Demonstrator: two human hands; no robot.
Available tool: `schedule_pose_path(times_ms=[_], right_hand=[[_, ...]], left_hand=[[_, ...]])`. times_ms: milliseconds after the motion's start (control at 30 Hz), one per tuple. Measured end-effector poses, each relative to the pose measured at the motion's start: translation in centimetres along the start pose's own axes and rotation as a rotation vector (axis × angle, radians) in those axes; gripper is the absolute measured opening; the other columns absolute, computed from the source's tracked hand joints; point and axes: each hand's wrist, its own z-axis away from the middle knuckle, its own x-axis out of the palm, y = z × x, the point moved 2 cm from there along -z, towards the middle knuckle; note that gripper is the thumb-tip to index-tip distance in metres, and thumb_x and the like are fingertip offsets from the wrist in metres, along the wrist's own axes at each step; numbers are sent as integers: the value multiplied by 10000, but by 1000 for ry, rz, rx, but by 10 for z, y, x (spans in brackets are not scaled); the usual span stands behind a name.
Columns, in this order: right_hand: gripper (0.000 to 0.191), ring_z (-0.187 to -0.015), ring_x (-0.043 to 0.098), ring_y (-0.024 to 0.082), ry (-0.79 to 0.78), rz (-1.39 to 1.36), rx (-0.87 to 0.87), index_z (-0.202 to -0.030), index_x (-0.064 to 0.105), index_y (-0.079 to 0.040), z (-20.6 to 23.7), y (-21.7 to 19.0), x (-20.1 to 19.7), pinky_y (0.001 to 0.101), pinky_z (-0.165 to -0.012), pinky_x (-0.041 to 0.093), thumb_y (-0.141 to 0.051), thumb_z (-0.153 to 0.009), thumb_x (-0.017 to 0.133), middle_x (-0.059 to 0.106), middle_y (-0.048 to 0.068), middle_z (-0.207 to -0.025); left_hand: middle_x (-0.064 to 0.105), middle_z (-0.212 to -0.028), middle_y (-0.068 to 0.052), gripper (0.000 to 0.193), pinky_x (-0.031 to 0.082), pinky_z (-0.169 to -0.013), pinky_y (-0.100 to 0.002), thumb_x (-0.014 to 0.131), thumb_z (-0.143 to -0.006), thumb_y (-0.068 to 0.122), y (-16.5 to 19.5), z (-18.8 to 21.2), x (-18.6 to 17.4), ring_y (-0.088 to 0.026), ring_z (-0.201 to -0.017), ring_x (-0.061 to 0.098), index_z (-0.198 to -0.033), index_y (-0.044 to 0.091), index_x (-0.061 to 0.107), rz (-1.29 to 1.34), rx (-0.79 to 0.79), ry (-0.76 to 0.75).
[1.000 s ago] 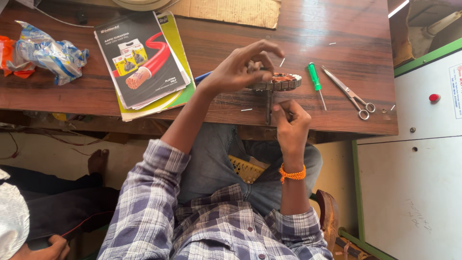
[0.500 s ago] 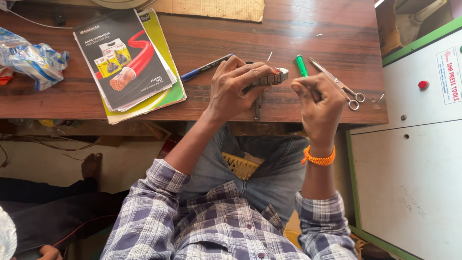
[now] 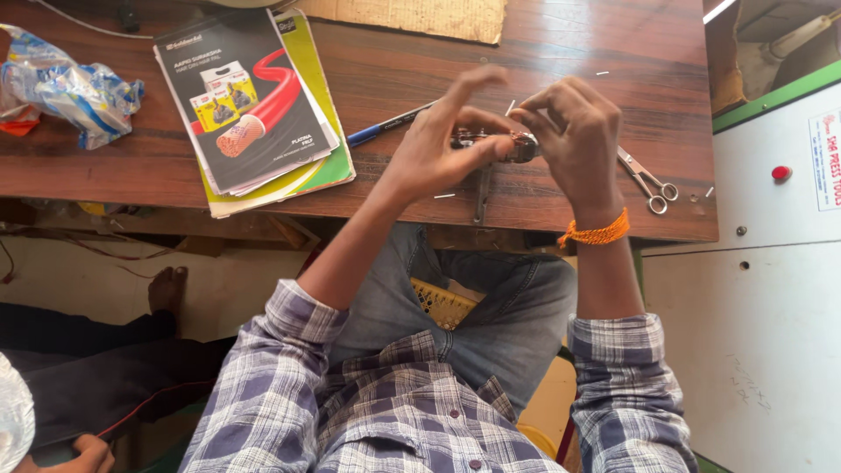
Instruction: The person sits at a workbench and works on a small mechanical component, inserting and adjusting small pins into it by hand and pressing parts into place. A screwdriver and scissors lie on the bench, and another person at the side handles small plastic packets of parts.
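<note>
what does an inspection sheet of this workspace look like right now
surface: brown wooden table, small pale bits scattered near the hands
job's things: small metal part held over the table between both hands
clutter: booklets stacked at left, crumpled plastic bag at far left, blue pen by the left hand, scissors beside the right hand, cardboard at the far edge
hands: left hand pinches the part, fingers spread; right hand grips its other end, orange wristband on the wrist
cables: thin wires below the table edge
surroundings: white cabinet with a red button at right, another person's bare foot lower left
</note>
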Motion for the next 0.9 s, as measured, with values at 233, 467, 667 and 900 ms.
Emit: schedule_pose_path(times_ms=[233,467,667,900], right_hand=[[238,-707,612,89,34,12,-5,-929,690,-18,-14,-2,4,252,-601,460,-110,-951,908,647,38,-871],[112,-694,511,116,129,-61,222,-962,722,-27,32,-52,4,281,-626,392,-76,-990,818,585,30,-813],[160,-655,464,73,213,-168,388,-865,665,-8,76,-61,39,267,-602,373,-49,-970,778,541,4,-742],[134,-636,368,52,219,-218,621,-859,665,10,116,-25,50,271,-554,286,-28,-942,762,458,-20,-699]], left_hand=[[735,-1185,-294,1088,583,-1015,-387,849,-885,259,-12,-35,-11,-264,-1100,754,-1651,152,84,746,-213,-237],[414,-1600,10,951,619,-981,-317,806,-957,84,-8,-29,-32,-139,-1069,707,-1659,145,168,507,46,-324],[685,-1365,-28,649,619,-969,-322,753,-977,48,-3,-29,-32,-115,-1108,748,-1544,142,454,258,131,-306],[664,-1086,17,568,515,-920,-396,884,-800,214,22,-5,-15,-199,-1042,606,-1316,197,646,-324,332,-90]])
